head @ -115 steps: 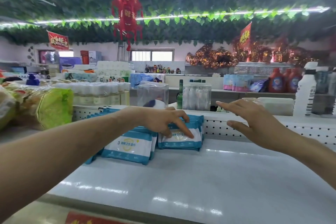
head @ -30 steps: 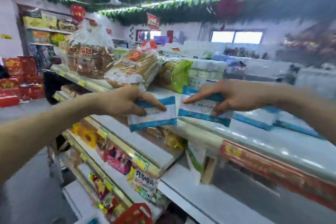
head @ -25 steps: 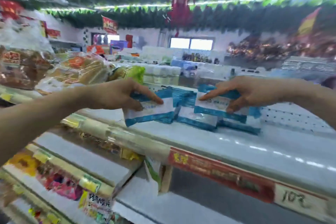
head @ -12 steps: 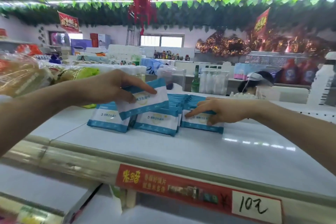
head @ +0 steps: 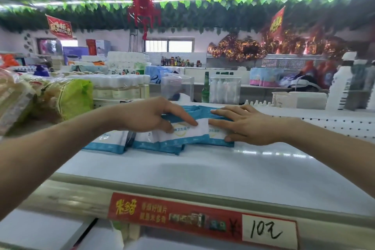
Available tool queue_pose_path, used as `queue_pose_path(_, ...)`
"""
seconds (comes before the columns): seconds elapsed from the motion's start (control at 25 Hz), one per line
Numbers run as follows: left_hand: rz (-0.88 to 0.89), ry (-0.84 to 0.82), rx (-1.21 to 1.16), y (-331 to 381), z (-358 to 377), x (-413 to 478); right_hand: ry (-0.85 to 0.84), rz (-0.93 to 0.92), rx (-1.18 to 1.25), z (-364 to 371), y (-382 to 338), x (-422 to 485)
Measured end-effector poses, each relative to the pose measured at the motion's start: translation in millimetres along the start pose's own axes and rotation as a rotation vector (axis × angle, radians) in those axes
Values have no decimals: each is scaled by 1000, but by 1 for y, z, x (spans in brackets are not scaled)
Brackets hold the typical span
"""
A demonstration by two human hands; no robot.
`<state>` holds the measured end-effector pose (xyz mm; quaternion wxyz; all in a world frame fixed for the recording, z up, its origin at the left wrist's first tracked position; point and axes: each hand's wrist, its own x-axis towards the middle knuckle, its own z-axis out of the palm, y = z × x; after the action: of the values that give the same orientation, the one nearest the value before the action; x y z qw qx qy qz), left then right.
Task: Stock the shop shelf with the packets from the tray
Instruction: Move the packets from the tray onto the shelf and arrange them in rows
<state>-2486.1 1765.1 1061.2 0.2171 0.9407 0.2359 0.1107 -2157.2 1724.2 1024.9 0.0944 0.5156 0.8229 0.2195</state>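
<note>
Three rows of flat packets [head: 107,142], white film with teal edges, lie overlapped on the smooth white shelf [head: 223,168]. The left hand [head: 150,115] has its grip closed on the top packet [head: 190,131], forefinger laid along its face and the other fingers tucked beneath; the packet rests slantwise on the middle row. The right hand [head: 249,126] lies flat on the right-hand row, fingers straight, its grip slack and holding nothing. Behind the perforated back rail [head: 334,124], one clear plastic box [head: 225,90] holds white bottles. What the second clear box [head: 177,90] beside it holds I cannot make out. A glossy red price strip [head: 203,219] fronts the shelf edge.
</note>
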Motion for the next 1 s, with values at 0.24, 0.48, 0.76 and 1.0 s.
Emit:
queue_pose_path(0.24, 78, -147, 153, 6, 22, 76, 148, 174, -6, -4, 24, -48)
queue_pose_path(0.48, 231, -100, 501, -10, 28, 115, 244, 283, 7, -14, 34, -93)
queue_pose_path(0.76, 191, -35, 554, -8, 23, 98, 187, 220, 8, -25, 16, -75)
queue_pose_path(1.0, -55, 290, 621, -19, -27, -30, 194, -19, 27, -60, -37, 17)
